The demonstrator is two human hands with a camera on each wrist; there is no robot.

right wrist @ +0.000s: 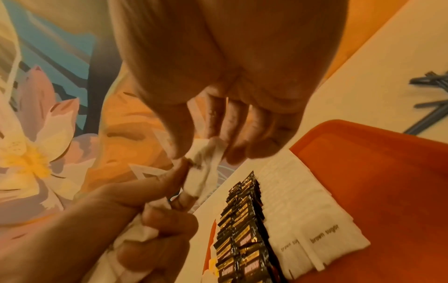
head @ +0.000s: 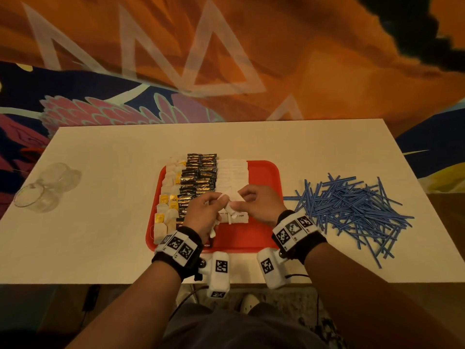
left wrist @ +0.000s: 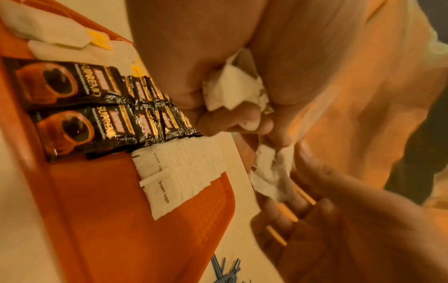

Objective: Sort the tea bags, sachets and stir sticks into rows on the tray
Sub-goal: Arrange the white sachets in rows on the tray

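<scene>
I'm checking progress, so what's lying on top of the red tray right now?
On the red tray lie a tea bag row, a black coffee sachet row and a white brown sugar sachet row. Both hands hide the rows' near ends; no stir sticks there.

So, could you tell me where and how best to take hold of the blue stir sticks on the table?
The stir sticks lie flat in a crisscrossed heap right of the tray. I would come from above with the right hand and pinch a few roughly parallel ones at mid-length, since the thin, tangled ends would probably snag.
</scene>
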